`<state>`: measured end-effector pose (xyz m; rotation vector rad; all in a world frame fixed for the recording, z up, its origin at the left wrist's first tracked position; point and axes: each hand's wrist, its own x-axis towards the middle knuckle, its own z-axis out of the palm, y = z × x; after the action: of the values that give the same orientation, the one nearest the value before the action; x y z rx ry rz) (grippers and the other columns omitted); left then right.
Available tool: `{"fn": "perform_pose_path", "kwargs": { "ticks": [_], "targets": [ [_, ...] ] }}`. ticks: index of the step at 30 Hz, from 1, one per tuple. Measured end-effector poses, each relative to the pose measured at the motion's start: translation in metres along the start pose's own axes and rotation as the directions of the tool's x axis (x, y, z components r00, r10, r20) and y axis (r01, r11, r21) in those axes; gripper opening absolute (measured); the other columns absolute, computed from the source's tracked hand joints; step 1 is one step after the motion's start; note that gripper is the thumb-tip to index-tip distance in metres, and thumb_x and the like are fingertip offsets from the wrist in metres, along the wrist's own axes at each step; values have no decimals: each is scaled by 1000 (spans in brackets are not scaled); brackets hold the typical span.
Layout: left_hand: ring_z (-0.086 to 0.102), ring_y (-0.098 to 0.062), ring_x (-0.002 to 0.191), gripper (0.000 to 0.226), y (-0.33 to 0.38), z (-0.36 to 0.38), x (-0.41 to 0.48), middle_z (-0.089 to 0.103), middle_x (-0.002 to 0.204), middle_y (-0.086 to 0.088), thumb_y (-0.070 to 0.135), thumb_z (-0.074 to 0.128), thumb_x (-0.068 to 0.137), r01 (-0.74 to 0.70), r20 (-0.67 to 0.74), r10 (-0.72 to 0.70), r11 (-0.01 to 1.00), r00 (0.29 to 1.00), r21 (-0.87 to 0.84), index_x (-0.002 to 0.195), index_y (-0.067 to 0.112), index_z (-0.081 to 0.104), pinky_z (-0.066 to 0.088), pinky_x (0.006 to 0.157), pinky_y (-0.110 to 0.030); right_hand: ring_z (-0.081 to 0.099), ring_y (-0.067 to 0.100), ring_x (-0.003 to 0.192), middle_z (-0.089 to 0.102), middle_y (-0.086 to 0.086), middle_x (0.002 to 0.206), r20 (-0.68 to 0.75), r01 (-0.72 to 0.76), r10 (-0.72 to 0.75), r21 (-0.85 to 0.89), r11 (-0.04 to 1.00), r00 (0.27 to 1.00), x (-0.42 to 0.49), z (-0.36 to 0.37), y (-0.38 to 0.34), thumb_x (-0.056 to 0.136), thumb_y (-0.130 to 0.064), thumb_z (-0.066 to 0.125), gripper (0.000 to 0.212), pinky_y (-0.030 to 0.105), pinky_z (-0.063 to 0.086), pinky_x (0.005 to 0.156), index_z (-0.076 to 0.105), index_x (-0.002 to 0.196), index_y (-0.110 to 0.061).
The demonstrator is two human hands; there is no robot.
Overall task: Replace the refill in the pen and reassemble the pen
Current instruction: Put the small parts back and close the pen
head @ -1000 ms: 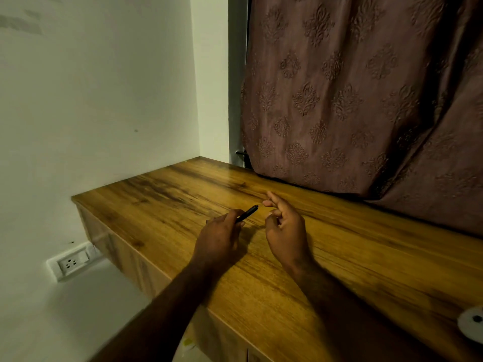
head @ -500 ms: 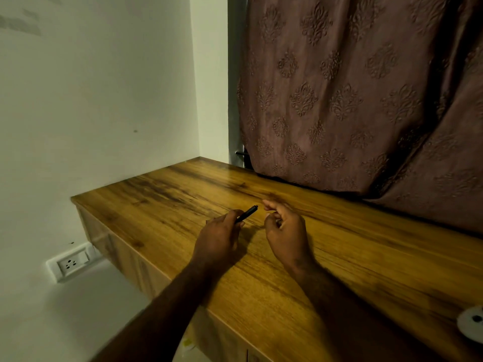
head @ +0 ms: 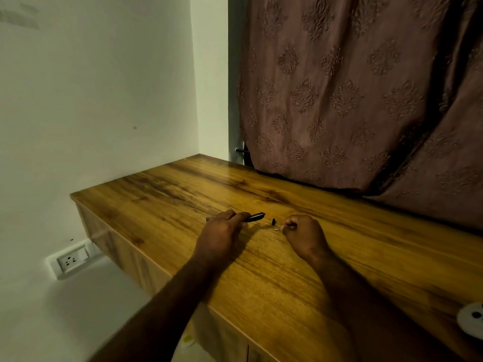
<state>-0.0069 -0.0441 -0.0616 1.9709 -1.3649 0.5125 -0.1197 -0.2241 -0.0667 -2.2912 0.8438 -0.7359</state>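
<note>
My left hand (head: 222, 231) grips a black pen barrel (head: 254, 217), which lies low over the wooden desk (head: 287, 270) and points right. A small black pen piece (head: 273, 221) stands on the desk just right of the barrel's end. My right hand (head: 303, 235) rests on the desk beside it, fingers curled, pinching something small and pale at the fingertips (head: 281, 227); what it is I cannot tell. No refill is clearly visible.
A patterned brown curtain (head: 352, 100) hangs behind the desk. A white wall (head: 91, 100) stands to the left with a socket (head: 70, 261) below the desk edge. A white round object (head: 471, 318) sits at the desk's far right.
The hands have moved apart. A small black piece now stands on the desk between them. The right hand has dropped to the desk with fingers curled; the barrel has tilted flatter.
</note>
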Motion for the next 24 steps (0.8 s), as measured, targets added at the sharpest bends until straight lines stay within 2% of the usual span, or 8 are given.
{"fn": "perform_pose_path", "kwargs": {
  "ticks": [7,17,20,22,24],
  "targets": [
    [60,-21,88,34,-1,3,1,65,104,-5,27,48,98,5,14,-6,999,1000,40,129,19,58,50,76,-33,65,12,82,71,-9,85,26,-1,2,-54,999,1000,1,2,-6,84,-24,70,12,35,56,77,69,73,-30],
    [61,-22,91,34,-1,2,1,66,107,-6,23,52,97,16,19,-17,999,1000,36,130,19,57,53,77,-38,63,18,86,70,-5,91,-28,-3,-2,-173,985,1000,-1,5,-13,90,-19,62,13,36,54,78,64,79,-27],
    [62,-22,91,36,0,1,0,66,108,-5,30,48,97,26,23,-26,999,999,28,129,19,58,53,77,-37,61,14,82,66,-6,86,-96,38,-33,49,998,995,-4,2,-12,92,-14,59,11,30,51,72,63,83,-19],
    [62,-20,90,46,1,0,0,67,108,-4,43,39,94,34,26,-34,999,999,15,129,20,58,54,77,-37,58,11,80,63,-6,83,-158,53,-13,247,968,987,-8,-3,-15,92,-11,61,8,22,45,64,63,86,-16],
    [62,-19,90,46,0,0,-1,66,107,-3,45,40,93,39,28,-40,999,999,16,129,21,57,54,77,-38,59,11,79,65,-4,84,-192,62,16,395,917,981,-12,-5,-21,90,-9,63,7,17,44,63,65,89,-16]
  ]
}}
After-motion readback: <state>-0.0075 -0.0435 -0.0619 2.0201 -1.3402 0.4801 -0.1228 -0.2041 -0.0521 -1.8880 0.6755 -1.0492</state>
